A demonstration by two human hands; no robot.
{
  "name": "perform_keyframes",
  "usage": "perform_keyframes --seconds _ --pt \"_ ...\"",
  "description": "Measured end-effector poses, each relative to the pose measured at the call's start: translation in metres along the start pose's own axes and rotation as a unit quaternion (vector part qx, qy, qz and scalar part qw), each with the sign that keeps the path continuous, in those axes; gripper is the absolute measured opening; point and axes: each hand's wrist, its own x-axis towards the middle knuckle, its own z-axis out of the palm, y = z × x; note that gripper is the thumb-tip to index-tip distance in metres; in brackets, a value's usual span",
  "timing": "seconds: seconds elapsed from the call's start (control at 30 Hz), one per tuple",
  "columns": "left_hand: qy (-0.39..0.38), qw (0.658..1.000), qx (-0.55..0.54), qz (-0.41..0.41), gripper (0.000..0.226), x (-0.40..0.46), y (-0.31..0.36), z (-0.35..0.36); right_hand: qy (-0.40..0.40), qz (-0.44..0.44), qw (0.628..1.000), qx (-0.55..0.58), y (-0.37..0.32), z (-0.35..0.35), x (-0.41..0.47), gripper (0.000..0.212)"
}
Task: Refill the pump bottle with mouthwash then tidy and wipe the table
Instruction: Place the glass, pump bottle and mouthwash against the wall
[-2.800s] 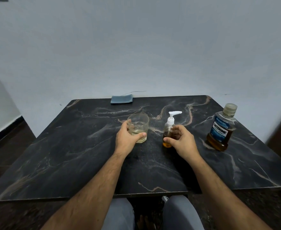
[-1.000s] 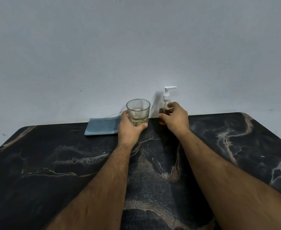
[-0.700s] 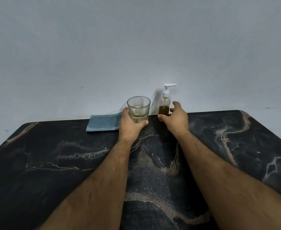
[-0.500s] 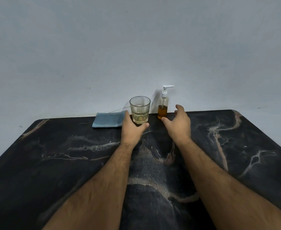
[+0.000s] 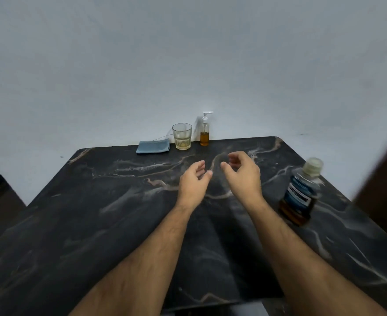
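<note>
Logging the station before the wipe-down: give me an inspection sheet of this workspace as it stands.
Surface: dark marble-look table, no spill seen.
Job's things: pump bottle, upright at the far edge, amber liquid in its lower part; mouthwash bottle, capped, blurred, on the right; blue cloth, folded, left of the glass.
Clutter: glass, a little pale liquid, between cloth and pump bottle.
Grippers: left hand and right hand over mid-table, fingers relaxed, holding nothing.
Cables: a thin thread-like strand by the cloth; cannot tell what.
Surroundings: plain pale wall, dark floor at left.
</note>
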Motion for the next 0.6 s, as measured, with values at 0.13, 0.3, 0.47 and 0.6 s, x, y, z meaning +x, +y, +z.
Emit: perform_keyframes --seconds 0.13,0.3,0.47,0.6 --pt "-0.005 1.000 0.004 0.015 0.036 -0.035 0.013 0.018 0.007 0.001 1.000 0.007 0.003 -0.038 -0.035 0.022" --pt "-0.044 0.999 -0.018 0.014 0.035 -0.061 0.021 0.056 0.091 -0.005 0.995 0.038 0.025 -0.080 -0.076 0.003" --pt "-0.091 0.995 -0.026 0.009 0.039 -0.067 0.031 0.095 0.174 0.046 0.982 0.056 0.054 -0.111 -0.094 0.008" --pt "-0.130 0.991 -0.032 -0.014 0.045 -0.066 0.040 0.116 0.207 0.071 0.975 0.030 0.069 -0.127 -0.089 0.012"
